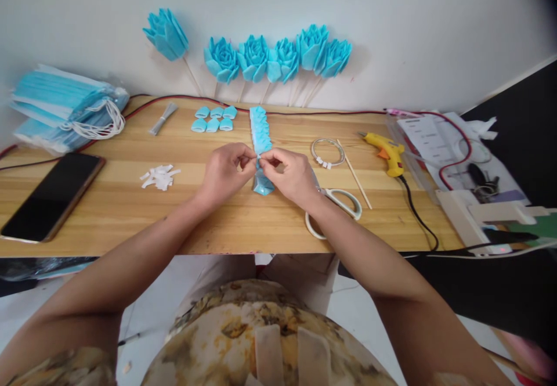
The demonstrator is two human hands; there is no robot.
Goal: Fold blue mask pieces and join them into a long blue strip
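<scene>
Near the table's middle, my left hand (231, 168) and my right hand (289, 171) meet with thumbs and forefingers pinched. Between the fingertips is a tiny pale bit, too small to name. Under them lies a light-blue strip of overlapping folded petals (261, 130), running away from me. Its near end shows below my fingers; its middle is hidden by them. White-handled scissors (354, 207) lie partly beneath my right wrist. Several loose blue folded petals (213, 125) sit in two rows to the far left of the strip. A pile of white strips (160, 177) is left of my left hand.
Blue fabric roses (253, 58) on sticks lean at the wall. A tape roll (327, 165), wooden stick (355, 177) and yellow glue gun (386, 152) lie right. Left are face masks (56, 98), bundled ties (163, 119) and a phone (52, 197). A red-black cable (174, 98) runs behind.
</scene>
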